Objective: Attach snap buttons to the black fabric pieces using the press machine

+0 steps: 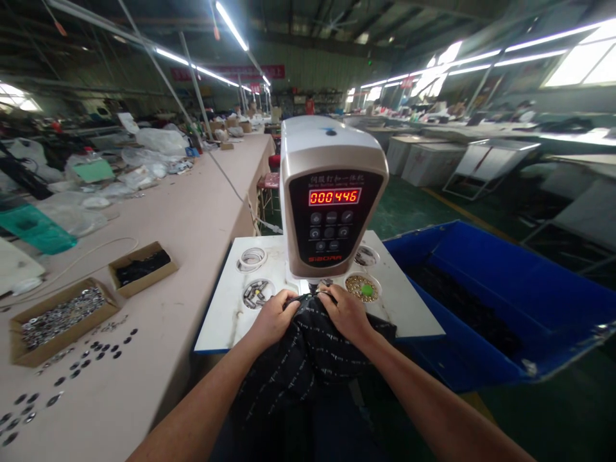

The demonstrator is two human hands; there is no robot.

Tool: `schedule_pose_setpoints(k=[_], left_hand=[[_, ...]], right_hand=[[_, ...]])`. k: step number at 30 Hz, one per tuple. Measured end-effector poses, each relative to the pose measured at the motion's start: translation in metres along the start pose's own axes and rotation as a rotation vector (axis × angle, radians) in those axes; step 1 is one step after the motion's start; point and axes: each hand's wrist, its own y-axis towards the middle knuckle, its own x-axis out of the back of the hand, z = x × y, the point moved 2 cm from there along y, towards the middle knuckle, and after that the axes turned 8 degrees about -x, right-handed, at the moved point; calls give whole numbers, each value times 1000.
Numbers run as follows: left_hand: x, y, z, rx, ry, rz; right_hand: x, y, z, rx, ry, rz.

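A black fabric piece (308, 346) with small white lettering hangs over the near edge of the white machine table (221, 301). My left hand (276, 316) pinches its upper edge on the left. Close by on the right, my right hand (344, 309) grips the same edge, its fingertips just under the head of the button machine (334, 154). The red display (334, 196) reads 000446. Beside my right hand is a round well of brass-coloured parts (356, 286) with a green piece. Metal pieces lie in another well (255, 294), left of the machine head.
On the long table (192, 224) at left stand a box of metal rings (62, 317) and a smaller box with dark pieces (144, 266). Loose dark discs lie near them. A blue bin (481, 314) holding dark material stands at right.
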Motion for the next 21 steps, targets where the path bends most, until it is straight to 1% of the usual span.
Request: schedule_pose_setpoints(k=[5, 10, 13, 16, 21], left_hand=[[-2, -3, 0, 47, -84, -78], [-8, -13, 0, 115, -169, -86], [-6, -10, -5, 166, -186, -67], [-4, -5, -11, 256, -220, -23], [-7, -4, -16, 406, -431, 56]], right_hand=[[5, -4, 9, 7, 152, -36], [8, -14, 14, 23, 215, -47], [7, -14, 13, 20, 210, -46], [6, -13, 11, 32, 223, -48], [6, -15, 10, 32, 261, -70]])
